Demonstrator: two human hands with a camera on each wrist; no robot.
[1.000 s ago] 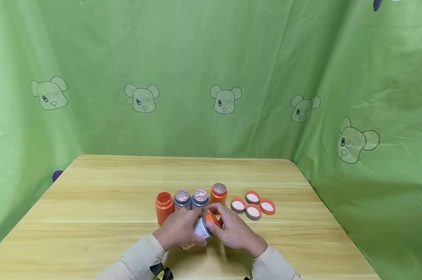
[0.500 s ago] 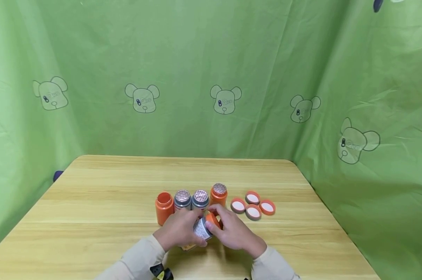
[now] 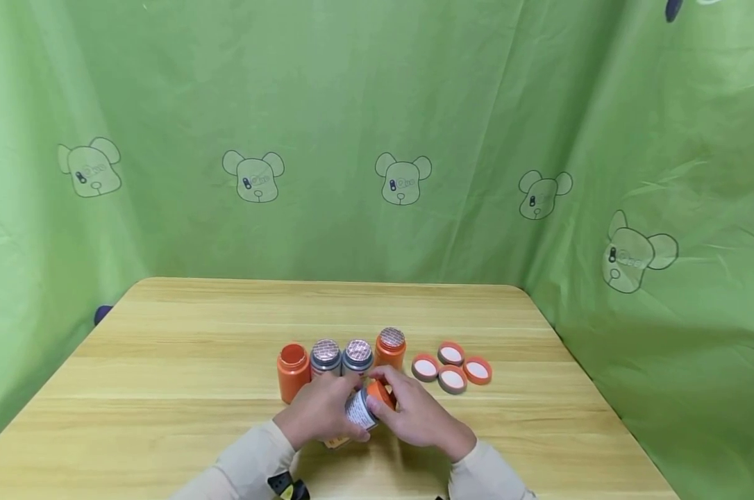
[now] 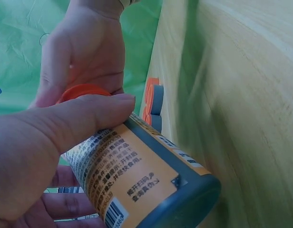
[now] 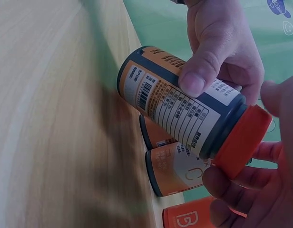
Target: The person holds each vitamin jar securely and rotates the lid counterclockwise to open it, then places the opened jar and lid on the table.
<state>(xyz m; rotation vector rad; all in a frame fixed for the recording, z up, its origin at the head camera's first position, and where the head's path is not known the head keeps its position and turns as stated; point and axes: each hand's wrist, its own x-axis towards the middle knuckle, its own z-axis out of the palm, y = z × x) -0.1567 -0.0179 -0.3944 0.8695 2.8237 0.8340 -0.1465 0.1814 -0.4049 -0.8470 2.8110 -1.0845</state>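
Note:
My left hand point(image 3: 321, 411) grips a dark grey supplement bottle point(image 5: 168, 102) with an orange and white printed label, thumb laid along its side. The bottle is tilted above the table, its base toward the lower left and its neck toward the right. An orange screw cap point(image 5: 244, 140) sits at the neck, with a little of the grey neck showing below it. My right hand point(image 3: 422, 414) holds this cap between thumb and curled fingers. In the left wrist view the bottle's grey base point(image 4: 189, 204) faces the camera, while the left thumb and the right hand cover most of the cap.
Behind my hands stand an orange bottle point(image 3: 294, 375) without a seal, two grey bottles with foil seals point(image 3: 325, 351) and another foil-sealed orange bottle point(image 3: 391, 351). Several caps point(image 3: 452, 379) lie white side up to the right. Green curtains surround the wooden table point(image 3: 164, 347).
My right fingers and the cap have shifted very slightly. The left hand, the bottle in it and everything on the table stay in place.

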